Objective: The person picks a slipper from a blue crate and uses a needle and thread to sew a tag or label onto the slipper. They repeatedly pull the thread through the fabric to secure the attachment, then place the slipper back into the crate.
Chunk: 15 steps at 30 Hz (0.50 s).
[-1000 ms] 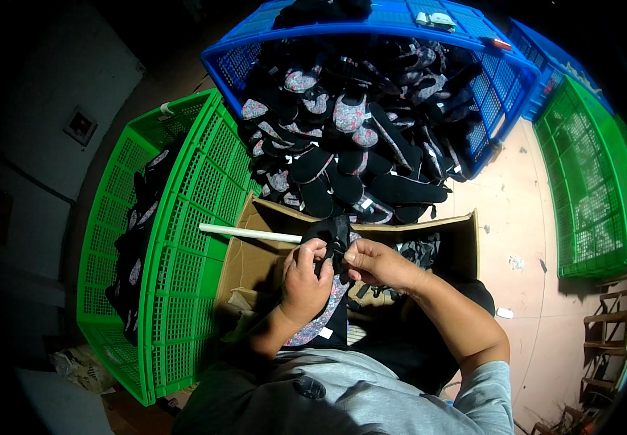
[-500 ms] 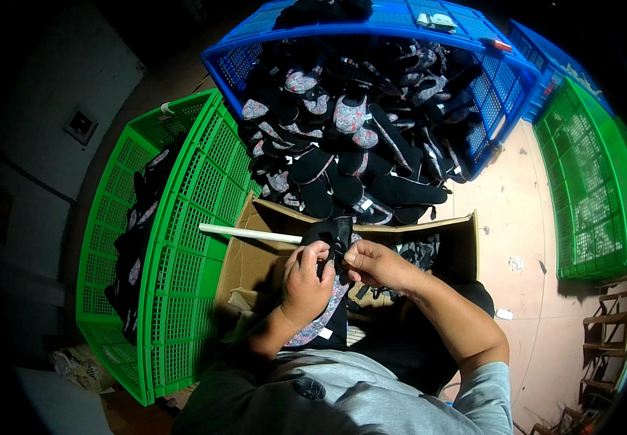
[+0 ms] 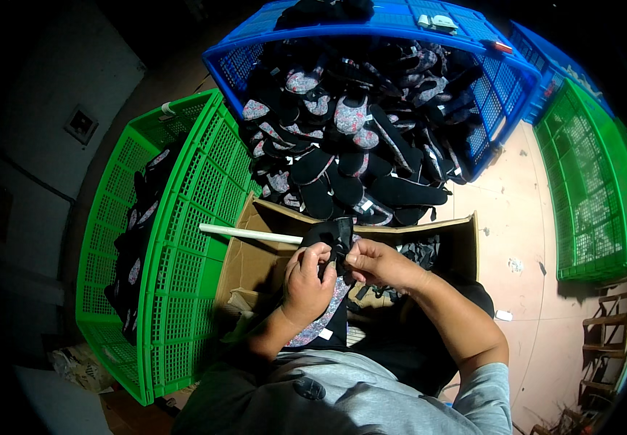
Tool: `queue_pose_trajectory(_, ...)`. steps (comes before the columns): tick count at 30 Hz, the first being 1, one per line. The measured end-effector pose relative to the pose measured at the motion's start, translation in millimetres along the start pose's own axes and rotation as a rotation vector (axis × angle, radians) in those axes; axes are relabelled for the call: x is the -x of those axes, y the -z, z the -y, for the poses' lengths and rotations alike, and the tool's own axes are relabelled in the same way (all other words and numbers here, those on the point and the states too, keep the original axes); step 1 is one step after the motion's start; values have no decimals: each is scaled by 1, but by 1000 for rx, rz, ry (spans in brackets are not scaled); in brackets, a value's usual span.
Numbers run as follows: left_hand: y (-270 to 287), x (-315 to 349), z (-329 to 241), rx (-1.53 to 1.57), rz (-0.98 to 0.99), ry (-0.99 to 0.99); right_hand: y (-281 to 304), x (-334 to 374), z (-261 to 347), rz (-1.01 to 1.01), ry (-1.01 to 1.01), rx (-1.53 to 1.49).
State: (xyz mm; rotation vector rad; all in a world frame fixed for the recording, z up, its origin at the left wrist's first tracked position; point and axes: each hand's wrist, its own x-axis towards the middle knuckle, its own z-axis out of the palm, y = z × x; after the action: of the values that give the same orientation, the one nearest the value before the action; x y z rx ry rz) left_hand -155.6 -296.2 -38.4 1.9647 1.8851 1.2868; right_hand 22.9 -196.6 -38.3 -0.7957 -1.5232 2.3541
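Note:
Across my lap lies a black padded fabric piece (image 3: 330, 310) with a grey-and-pink floral side and a small white tag. My left hand (image 3: 307, 287) is closed on it near its far end, fingers curled over the cloth. Thumb and finger of my right hand (image 3: 384, 264) pinch a black strap (image 3: 343, 233) beside the left fingertips. The two hands almost meet there, and the exact spot of the pinch is partly hidden by dark cloth and fingers.
An open cardboard box (image 3: 465, 235) holding black straps stands before me, with a white rod (image 3: 248, 233) across its left side. Beyond, a blue crate (image 3: 505, 119) spills many similar pieces. Green crates stand left (image 3: 183, 290) and right (image 3: 589, 196); a wooden rack (image 3: 607, 319) is lower right.
Both hands stay almost in place, with only a slight shift of the fingers at the strap. The fabric piece has hardly moved.

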Motion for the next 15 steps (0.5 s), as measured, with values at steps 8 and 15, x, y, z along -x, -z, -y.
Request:
queue_pose_trajectory(8,-1,0,-1,28,-13,27,-1,5,10,-22,-35,46)
queue_pose_trajectory(15,0,-1,-2,63,-12,59,0,5,11,-21,-43,51)
